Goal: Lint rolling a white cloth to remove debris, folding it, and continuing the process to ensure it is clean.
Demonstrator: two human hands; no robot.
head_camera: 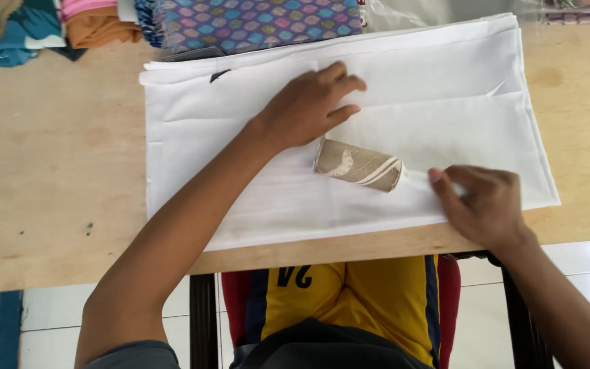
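Two hands (308, 106) (483, 201) — white cloth (445, 89), lint roller (360, 165)

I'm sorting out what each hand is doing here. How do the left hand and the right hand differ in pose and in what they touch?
The left hand lies flat, fingers spread, pressing on the white cloth; the right hand is curled, gripping the handle of the lint roller. The left hand sits mid-cloth, the right hand near the cloth's front edge. Both are bare and over the wooden table.

I see the cloth (349, 137) spread along the desk's (56, 171) near edge, a roller (358, 165) on it, and folded fabrics (254, 24) stacked at the far edge.
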